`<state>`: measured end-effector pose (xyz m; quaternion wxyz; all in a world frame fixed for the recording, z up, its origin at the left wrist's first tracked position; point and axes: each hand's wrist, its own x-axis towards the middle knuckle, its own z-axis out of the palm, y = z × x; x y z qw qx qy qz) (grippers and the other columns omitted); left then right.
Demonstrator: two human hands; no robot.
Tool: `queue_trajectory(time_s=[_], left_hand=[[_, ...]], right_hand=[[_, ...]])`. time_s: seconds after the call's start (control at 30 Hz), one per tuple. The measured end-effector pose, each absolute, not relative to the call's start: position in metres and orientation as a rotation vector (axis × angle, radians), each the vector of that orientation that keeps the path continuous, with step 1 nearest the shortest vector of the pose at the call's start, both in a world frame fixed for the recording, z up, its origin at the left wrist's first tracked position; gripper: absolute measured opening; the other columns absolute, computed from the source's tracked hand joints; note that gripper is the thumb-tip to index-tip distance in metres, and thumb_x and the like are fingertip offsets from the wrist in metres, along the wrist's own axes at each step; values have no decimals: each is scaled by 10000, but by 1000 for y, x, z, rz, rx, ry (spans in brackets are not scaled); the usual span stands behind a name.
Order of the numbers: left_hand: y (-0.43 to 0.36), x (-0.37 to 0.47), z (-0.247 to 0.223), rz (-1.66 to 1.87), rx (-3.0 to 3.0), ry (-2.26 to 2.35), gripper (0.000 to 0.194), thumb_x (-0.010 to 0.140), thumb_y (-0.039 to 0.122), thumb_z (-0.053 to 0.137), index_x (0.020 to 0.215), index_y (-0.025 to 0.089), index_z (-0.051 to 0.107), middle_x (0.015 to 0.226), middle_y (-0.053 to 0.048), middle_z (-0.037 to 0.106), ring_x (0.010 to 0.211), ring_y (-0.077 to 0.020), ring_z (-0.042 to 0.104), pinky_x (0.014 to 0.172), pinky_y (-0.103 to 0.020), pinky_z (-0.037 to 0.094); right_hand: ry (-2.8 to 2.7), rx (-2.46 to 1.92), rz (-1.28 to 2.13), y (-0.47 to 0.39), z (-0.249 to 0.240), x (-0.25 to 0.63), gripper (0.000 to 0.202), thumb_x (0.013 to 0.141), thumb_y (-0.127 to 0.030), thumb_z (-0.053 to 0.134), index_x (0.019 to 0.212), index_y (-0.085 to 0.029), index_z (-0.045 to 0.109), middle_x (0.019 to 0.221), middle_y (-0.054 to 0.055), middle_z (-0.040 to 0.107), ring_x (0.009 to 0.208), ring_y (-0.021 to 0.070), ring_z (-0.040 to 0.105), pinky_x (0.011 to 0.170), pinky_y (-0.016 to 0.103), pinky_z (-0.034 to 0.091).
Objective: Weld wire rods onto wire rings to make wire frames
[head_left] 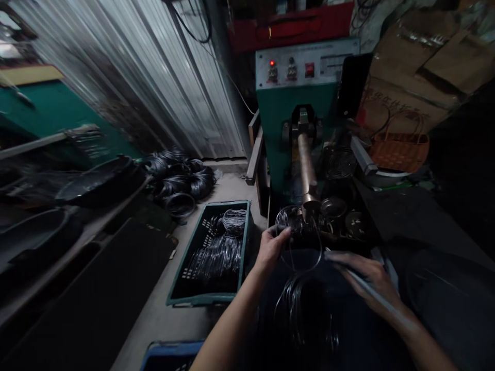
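My left hand point(273, 247) pinches a thin wire ring point(320, 252) near the end of a metal machine arm point(306, 167). To the right, my right hand point(367, 275) is closed around a long, pale, slender tool point(373, 292), whose tip points toward the ring. Motion blurs this hand and the tool slightly. The ring hangs below the arm's tip. Further down, more wire loops point(294, 309) lie over the dark cloth at my lap. The green machine point(296, 98) stands ahead, with a red light lit on its panel.
A green crate point(208, 299) holding wire rings stands left of my left hand, with a blue crate point(172, 349) nearer. Black wire coils point(180, 180) lie on the floor by the corrugated wall. A wicker basket point(400, 152) and cardboard point(417, 77) are at the right.
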<state>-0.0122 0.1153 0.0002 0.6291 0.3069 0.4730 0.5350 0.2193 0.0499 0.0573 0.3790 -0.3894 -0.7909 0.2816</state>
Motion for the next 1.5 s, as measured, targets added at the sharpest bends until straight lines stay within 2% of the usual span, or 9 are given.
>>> queue_trajectory(time_s=[0.13,0.33,0.4,0.5,0.57,0.67,0.93,1.27,1.5], left_hand=[[78,-20,2,1136,720,1127,361,671,445,767,730,136,588,528,0,581,393,-59,445,395,-168,316],[52,-17,-9,1108,718,1147,351,692,443,751,729,140,579,529,14,558,422,-64,460,426,-171,326],[48,-16,-13,1105,725,1162,363,684,453,754,723,138,579,521,16,551,423,-66,460,427,-169,321],[43,-14,-13,1077,711,1178,383,664,469,762,708,140,570,498,20,540,392,-60,426,403,-167,295],[42,-12,-11,1058,695,1181,389,658,474,762,698,144,561,487,21,538,374,-57,408,387,-164,278],[41,-9,-7,1059,678,1168,383,664,469,757,696,152,544,472,27,532,360,-55,399,376,-162,270],[49,-4,3,1087,635,1086,361,690,439,749,690,156,525,482,35,517,367,-51,406,382,-162,293],[58,-4,9,1121,629,1057,334,726,411,728,690,156,514,474,41,502,360,-45,392,372,-155,286],[70,-6,9,1137,630,1059,352,698,429,742,698,155,521,476,42,510,368,-49,401,378,-158,303]], right_hand=[[-1553,-1238,1060,26,44,230,282,854,-342,657,1096,-225,572,808,26,687,660,177,679,624,280,583],[-1314,-1273,1407,6,39,224,288,834,-437,659,850,-191,509,606,-25,597,351,84,491,332,183,405],[-1431,-1236,1359,4,39,226,250,874,-424,611,836,-184,553,650,-4,616,437,111,569,393,199,460],[-1865,-1056,1166,6,34,233,243,849,-392,659,988,-193,643,899,53,691,828,204,683,710,290,573],[-2203,-912,990,10,29,236,434,811,-344,715,1207,-219,590,1120,74,667,1052,231,626,942,375,503],[-2509,-841,691,17,24,232,566,829,-218,697,1349,-235,474,1237,81,621,1154,222,569,1080,481,350],[-2669,-763,446,36,39,226,493,810,-156,697,1274,-182,532,1119,95,666,1078,232,597,1068,522,346],[-2780,-638,395,52,56,226,317,924,-181,538,1232,-105,545,1039,118,665,963,213,635,961,395,491],[-2750,-650,420,67,52,225,346,903,-251,596,1224,-129,555,1053,114,652,989,220,618,896,374,521]])
